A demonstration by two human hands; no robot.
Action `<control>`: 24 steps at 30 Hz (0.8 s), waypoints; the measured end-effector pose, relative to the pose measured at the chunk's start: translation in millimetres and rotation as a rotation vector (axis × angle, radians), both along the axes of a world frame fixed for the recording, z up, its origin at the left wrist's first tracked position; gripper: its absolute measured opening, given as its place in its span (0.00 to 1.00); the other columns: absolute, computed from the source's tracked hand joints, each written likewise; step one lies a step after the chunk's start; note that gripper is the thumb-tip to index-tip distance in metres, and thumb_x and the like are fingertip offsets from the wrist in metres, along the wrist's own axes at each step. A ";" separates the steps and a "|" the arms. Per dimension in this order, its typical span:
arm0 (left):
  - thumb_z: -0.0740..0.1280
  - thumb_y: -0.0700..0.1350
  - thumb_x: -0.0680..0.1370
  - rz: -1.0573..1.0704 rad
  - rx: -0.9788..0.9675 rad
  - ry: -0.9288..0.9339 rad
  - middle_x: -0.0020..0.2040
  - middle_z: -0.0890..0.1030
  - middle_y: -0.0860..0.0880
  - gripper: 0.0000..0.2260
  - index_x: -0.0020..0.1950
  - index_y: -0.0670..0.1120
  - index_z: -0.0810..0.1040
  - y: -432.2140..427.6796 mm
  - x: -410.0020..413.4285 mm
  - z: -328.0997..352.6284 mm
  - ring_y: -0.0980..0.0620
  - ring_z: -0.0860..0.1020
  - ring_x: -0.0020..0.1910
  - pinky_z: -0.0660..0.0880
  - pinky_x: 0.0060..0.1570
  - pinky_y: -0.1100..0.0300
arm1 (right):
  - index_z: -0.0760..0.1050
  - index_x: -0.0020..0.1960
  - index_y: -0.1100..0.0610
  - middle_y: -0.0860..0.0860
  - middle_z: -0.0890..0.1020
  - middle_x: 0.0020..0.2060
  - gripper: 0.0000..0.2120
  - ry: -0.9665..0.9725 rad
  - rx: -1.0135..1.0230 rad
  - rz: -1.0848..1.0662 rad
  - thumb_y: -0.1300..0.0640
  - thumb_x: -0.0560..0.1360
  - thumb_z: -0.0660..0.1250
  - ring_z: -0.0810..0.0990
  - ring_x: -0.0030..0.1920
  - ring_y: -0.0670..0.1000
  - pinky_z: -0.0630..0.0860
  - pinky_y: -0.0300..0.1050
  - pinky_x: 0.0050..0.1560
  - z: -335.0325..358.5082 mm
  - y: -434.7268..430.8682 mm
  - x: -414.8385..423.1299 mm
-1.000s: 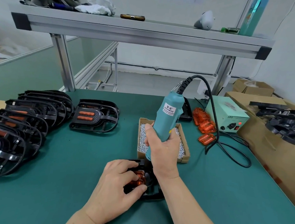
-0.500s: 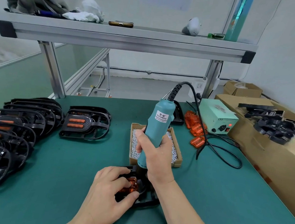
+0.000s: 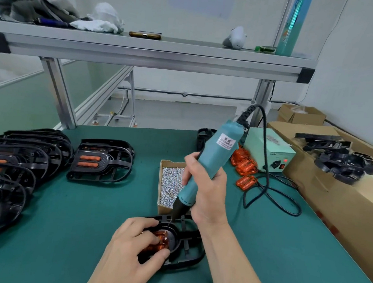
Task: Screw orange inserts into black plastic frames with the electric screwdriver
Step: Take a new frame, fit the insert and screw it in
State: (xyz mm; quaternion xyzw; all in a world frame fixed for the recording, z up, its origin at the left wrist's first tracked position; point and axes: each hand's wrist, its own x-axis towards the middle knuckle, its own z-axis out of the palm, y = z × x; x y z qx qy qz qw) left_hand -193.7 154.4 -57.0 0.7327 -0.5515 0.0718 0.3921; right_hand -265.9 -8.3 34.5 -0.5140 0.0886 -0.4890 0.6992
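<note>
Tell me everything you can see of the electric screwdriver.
The screwdriver has a teal plastic-looking body with a white label, a black nose and a metal bit. A black cord leaves its top toward the green power box. It tilts, top leaning right and away. The right hand grips its lower body; the bit tip meets the frame that the left hand holds.

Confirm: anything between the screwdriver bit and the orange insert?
Nothing visible. The right hand grips the teal electric screwdriver, its thin bit angled down to the black plastic frame right beside the translucent orange insert. The left hand pinches the insert's left and near sides, its fingers clear of the bit.
</note>
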 end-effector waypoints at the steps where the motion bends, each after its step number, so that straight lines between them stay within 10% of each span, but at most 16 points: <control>1: 0.70 0.59 0.71 -0.001 -0.003 0.000 0.54 0.81 0.56 0.14 0.40 0.49 0.85 0.3 -0.5 0.2 0.52 0.79 0.54 0.80 0.49 0.47 | 0.78 0.42 0.53 0.52 0.74 0.28 0.06 -0.004 0.076 -0.032 0.55 0.71 0.75 0.72 0.28 0.48 0.73 0.38 0.33 -2.2 -5.6 1.1; 7: 0.69 0.59 0.71 0.012 -0.022 0.006 0.53 0.81 0.54 0.16 0.38 0.47 0.84 -3.8 -3.4 -0.1 0.50 0.79 0.53 0.77 0.52 0.52 | 0.76 0.49 0.57 0.51 0.76 0.31 0.15 0.003 0.407 -0.094 0.48 0.70 0.75 0.72 0.30 0.46 0.73 0.37 0.31 -27.2 -40.0 0.1; 15: 0.65 0.56 0.73 0.087 -0.017 0.075 0.50 0.79 0.53 0.14 0.42 0.47 0.84 -19.7 -18.3 3.3 0.54 0.73 0.52 0.73 0.58 0.32 | 0.76 0.52 0.57 0.50 0.78 0.36 0.16 -0.232 0.654 0.058 0.46 0.73 0.71 0.76 0.35 0.46 0.78 0.39 0.40 -40.2 -58.9 3.3; 24: 0.69 0.41 0.78 0.036 0.082 -0.097 0.52 0.79 0.53 0.04 0.50 0.46 0.83 -68.8 42.5 62.8 0.50 0.75 0.55 0.64 0.58 0.66 | 0.75 0.54 0.57 0.50 0.78 0.38 0.19 -0.241 0.768 0.084 0.44 0.73 0.70 0.77 0.36 0.46 0.80 0.39 0.41 -44.6 -66.5 1.5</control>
